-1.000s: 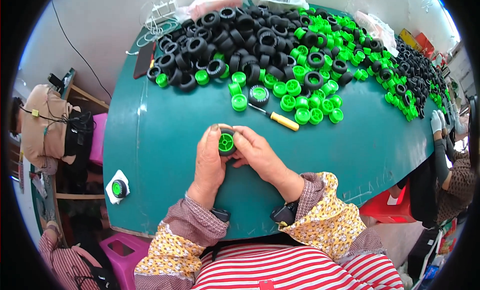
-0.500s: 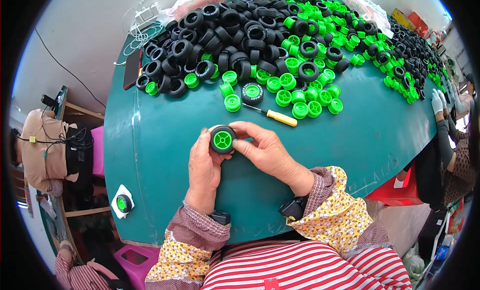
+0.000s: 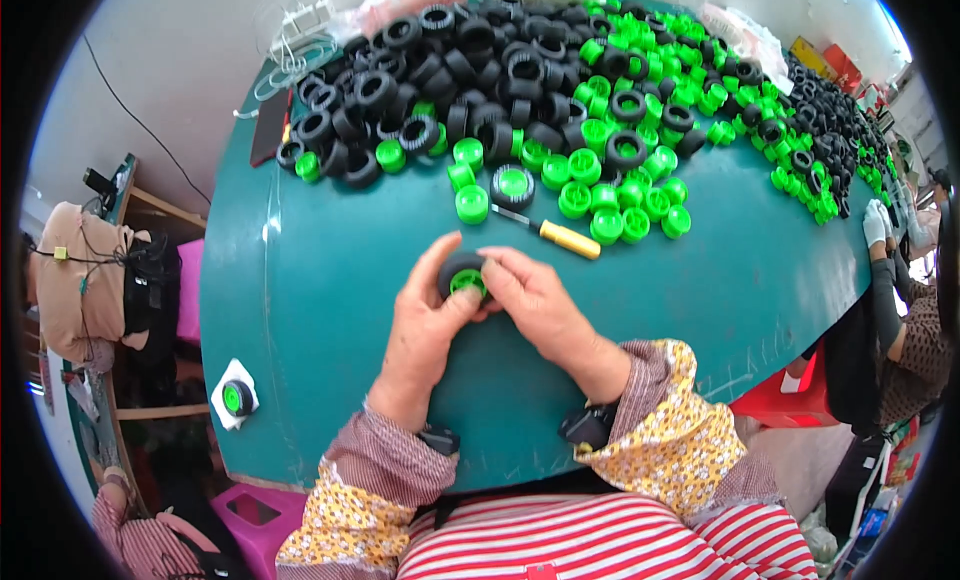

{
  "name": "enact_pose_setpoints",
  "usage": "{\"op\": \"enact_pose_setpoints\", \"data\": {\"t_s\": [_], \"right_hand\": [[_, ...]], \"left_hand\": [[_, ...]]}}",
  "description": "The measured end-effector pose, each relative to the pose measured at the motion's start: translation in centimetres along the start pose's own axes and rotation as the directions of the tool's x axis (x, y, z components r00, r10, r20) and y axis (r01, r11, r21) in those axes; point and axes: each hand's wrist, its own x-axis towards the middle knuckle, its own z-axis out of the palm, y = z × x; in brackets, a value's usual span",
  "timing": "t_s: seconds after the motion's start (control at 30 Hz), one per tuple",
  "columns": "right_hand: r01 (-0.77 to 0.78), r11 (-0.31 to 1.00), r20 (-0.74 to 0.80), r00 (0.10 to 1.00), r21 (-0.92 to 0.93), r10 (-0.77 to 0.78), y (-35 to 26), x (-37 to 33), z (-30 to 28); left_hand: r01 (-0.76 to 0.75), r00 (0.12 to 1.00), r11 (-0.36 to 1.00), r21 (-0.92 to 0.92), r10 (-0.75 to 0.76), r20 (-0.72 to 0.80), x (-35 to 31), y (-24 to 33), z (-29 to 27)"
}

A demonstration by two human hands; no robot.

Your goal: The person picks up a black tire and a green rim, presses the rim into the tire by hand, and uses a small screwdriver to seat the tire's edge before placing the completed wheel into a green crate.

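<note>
The forearms reach in from the near edge, and the left hand (image 3: 424, 325) and the right hand (image 3: 537, 302) meet above the green surface (image 3: 320, 270). The fingers of both are clamped on a round black tyre (image 3: 456, 267), which looks matte and rubbery; the left thumb lies on its glossy green rim (image 3: 463, 280). Open room extends at both sides; beyond lies a yellow-handled screwdriver (image 3: 569, 240).
</note>
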Motion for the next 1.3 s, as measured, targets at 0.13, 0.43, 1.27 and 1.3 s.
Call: {"op": "enact_pose_setpoints", "data": {"t_s": [0.13, 0.43, 1.27, 1.3], "right_hand": [[-0.066, 0.981, -0.032, 0.997, 0.185, 0.073, 0.6, -0.3, 0.7], [-0.127, 0.958, -0.036, 0.989, 0.256, 0.141, -0.3, 0.0, 0.4], [0.407, 0.642, 0.117, 0.888, -0.65, -0.444, -0.1, 0.0, -0.4], [0.273, 0.808, 0.008, 0.949, -0.521, -0.315, -0.2, 0.1, -0.5]], "left_hand": [[-0.064, 0.997, 0.998, 0.01, 0.063, 0.048, 0.0, -1.2, -0.8], [-0.135, 0.989, 0.98, 0.147, 0.125, 0.08, 0.4, -0.8, -0.2], [-0.026, 0.999, 0.965, 0.263, 0.033, -0.023, 0.2, -0.1, -1.0], [-0.032, 0.999, 0.978, 0.205, 0.04, -0.037, 0.4, 0.0, -0.8]]}}
